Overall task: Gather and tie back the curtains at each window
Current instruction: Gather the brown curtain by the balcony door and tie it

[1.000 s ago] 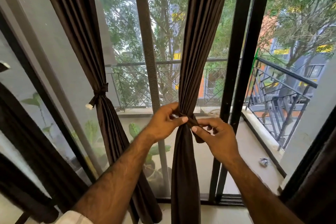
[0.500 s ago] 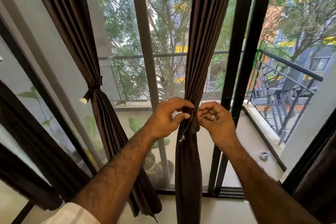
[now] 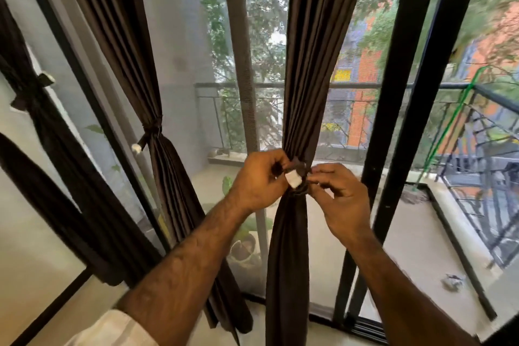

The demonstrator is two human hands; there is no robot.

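Observation:
A dark brown curtain (image 3: 309,64) hangs gathered in the middle of the view, cinched at waist height by a brown tie-back strap (image 3: 300,170) with a white tab at its end. My left hand (image 3: 259,180) pinches the strap end with the white tab. My right hand (image 3: 337,196) pinches the other strap end against the curtain's right side. To the left, a second brown curtain (image 3: 126,50) is tied with its own strap (image 3: 148,135). A third tied curtain (image 3: 33,109) hangs at the far left.
Black window and door frames (image 3: 401,93) stand right of the middle curtain. Outside lie a balcony floor (image 3: 407,233), a metal railing (image 3: 477,166), potted plants (image 3: 244,244) and trees. A small crumpled scrap (image 3: 453,281) lies on the balcony.
The view has tilted up and moved closer. My hands have worked the strap around the front of the curtain, and its white tab now shows between my fingers.

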